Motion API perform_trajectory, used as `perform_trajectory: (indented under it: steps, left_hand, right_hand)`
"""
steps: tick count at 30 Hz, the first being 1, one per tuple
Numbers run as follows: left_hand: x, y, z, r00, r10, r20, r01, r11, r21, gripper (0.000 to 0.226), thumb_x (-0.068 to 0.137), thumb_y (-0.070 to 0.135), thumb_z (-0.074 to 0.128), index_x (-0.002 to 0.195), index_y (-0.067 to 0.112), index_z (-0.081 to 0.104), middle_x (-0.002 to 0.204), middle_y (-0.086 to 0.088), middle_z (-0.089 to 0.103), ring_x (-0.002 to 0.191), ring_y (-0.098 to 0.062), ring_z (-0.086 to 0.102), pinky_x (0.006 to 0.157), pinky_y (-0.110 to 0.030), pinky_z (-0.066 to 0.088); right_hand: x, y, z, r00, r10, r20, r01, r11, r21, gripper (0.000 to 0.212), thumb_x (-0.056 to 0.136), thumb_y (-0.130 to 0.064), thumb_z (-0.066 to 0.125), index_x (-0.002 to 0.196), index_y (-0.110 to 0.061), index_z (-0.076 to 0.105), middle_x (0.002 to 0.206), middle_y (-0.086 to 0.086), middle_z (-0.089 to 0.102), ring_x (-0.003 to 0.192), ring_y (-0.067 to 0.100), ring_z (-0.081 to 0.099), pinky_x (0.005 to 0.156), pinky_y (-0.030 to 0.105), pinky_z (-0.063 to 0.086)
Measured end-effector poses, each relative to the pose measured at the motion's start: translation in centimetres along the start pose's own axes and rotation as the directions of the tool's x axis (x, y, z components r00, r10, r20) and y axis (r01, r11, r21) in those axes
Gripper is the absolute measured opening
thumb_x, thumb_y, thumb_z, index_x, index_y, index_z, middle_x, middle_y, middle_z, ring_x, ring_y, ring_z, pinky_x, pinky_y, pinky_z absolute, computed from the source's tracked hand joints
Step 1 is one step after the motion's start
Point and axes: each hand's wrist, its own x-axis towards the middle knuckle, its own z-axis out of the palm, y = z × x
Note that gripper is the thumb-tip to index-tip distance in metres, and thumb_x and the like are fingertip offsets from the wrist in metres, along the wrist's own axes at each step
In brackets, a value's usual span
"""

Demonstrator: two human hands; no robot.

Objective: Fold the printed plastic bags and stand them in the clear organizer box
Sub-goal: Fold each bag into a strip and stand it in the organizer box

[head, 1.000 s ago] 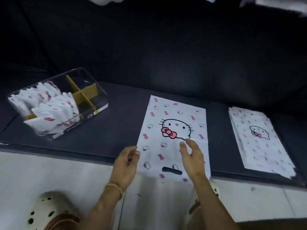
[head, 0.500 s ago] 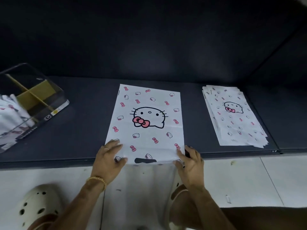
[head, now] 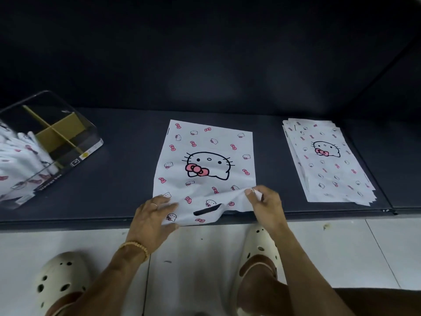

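1. While the printed bag [head: 206,169] is lying flat at the front edge of the dark bench [head: 118,183], the right hand [head: 265,205] is pinching its near right corner upward.
2. The left hand [head: 152,221] is pressing flat-fingered on the near left corner.
3. The film is looking thin, limp and slippery, so corners seem the best hold.

Bare dark surface [head: 127,179] lies open between the clear box [head: 75,142] at left and the spread bag [head: 205,160] at centre. A narrower bare strip separates that bag from the stack of bags [head: 328,160] at right. Behind all three, the surface runs clear to the dark back panel [head: 205,65].
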Motion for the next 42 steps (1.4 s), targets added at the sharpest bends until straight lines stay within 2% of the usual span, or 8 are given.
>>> perform_trajectory:
  steps: [6,9,13,18,24,31,39,42]
  left_hand:
    - [1.2,2.0,-2.0,0.983,-0.132,-0.126,0.075,0.922,-0.38,0.008,0.088,0.021,0.069,0.087,0.016,0.075,0.099,-0.001,0.072,0.096,-0.02,0.061,0.084,-0.02,0.044]
    - [2.6,2.7,-4.1,0.949,-0.27,-0.162,0.135,0.815,-0.563,0.026,0.088,0.023,0.069,0.064,0.02,0.059,0.065,0.008,0.06,0.061,-0.011,0.051,0.055,-0.009,0.038]
    - [4.4,2.4,-5.4,0.879,-0.451,-0.157,0.22,0.675,-0.705,0.02,0.085,0.025,0.073,0.069,0.016,0.063,0.07,0.0,0.065,0.061,-0.011,0.061,0.053,-0.023,0.05]
    - [5.9,0.2,-4.2,0.777,-0.623,-0.088,0.443,0.642,-0.626,0.018,0.086,0.028,0.069,0.095,0.012,0.066,0.099,-0.005,0.067,0.097,-0.028,0.061,0.084,-0.032,0.049]
    - [5.0,-0.5,-4.2,0.739,-0.666,-0.096,0.559,0.687,-0.465,0.041,0.084,0.041,0.069,0.113,0.016,0.057,0.107,-0.011,0.066,0.087,-0.024,0.055,0.078,-0.029,0.044]
    - [0.7,-0.7,-3.0,0.753,-0.604,-0.262,0.592,0.795,-0.131,0.067,0.069,0.06,0.074,0.119,0.016,0.061,0.114,-0.007,0.06,0.11,-0.031,0.05,0.094,-0.043,0.04]
    - [1.4,-1.5,-2.3,0.805,-0.488,-0.338,0.447,0.873,-0.198,0.013,0.091,0.018,0.061,0.099,0.011,0.068,0.098,-0.009,0.07,0.089,-0.033,0.062,0.073,-0.031,0.042]
    - [3.6,-1.2,-3.1,0.835,-0.45,-0.316,0.393,0.891,-0.228,0.015,0.096,0.018,0.055,0.101,0.008,0.064,0.095,-0.015,0.069,0.085,-0.036,0.063,0.074,-0.032,0.048]
  right_hand:
    - [2.9,-1.8,-0.3,0.993,0.111,-0.046,-0.104,0.986,0.134,0.019,0.094,-0.026,0.064,0.079,-0.015,0.066,0.073,-0.004,0.064,0.068,0.011,0.056,0.061,0.022,0.047]
    - [4.2,-2.2,-0.4,0.991,0.123,-0.053,-0.12,0.991,0.055,0.027,0.093,-0.025,0.064,0.073,-0.007,0.062,0.062,-0.003,0.054,0.061,0.017,0.048,0.054,0.025,0.041]
    - [5.2,-2.8,-0.4,0.987,0.14,-0.074,-0.134,0.988,0.081,0.025,0.093,-0.029,0.064,0.076,-0.01,0.066,0.069,-0.001,0.059,0.066,0.019,0.056,0.051,0.025,0.048]
    - [5.1,-2.5,0.8,0.965,0.243,0.102,-0.26,0.943,0.209,0.046,0.088,-0.061,0.054,0.111,-0.021,0.063,0.107,-0.002,0.067,0.099,0.019,0.065,0.087,0.039,0.056]
    - [5.5,-1.5,2.9,0.988,0.141,0.062,-0.128,0.975,-0.183,0.015,0.084,-0.019,0.068,0.096,-0.026,0.063,0.08,-0.004,0.071,0.075,0.022,0.07,0.075,0.035,0.058]
    - [5.9,-3.0,5.9,0.996,0.084,0.016,-0.068,0.886,-0.458,0.031,0.079,-0.039,0.07,0.081,-0.01,0.061,0.1,0.007,0.056,0.096,0.027,0.054,0.071,0.032,0.046]
    - [7.0,-4.4,6.1,0.932,0.192,0.307,-0.148,0.976,-0.158,0.008,0.081,-0.015,0.068,0.085,-0.022,0.065,0.08,-0.002,0.071,0.066,0.013,0.067,0.052,0.022,0.048]
    - [7.3,-4.0,5.2,0.976,0.16,0.148,-0.164,0.987,0.009,0.013,0.085,-0.011,0.064,0.085,-0.024,0.065,0.079,-0.005,0.07,0.065,0.014,0.066,0.046,0.021,0.049]
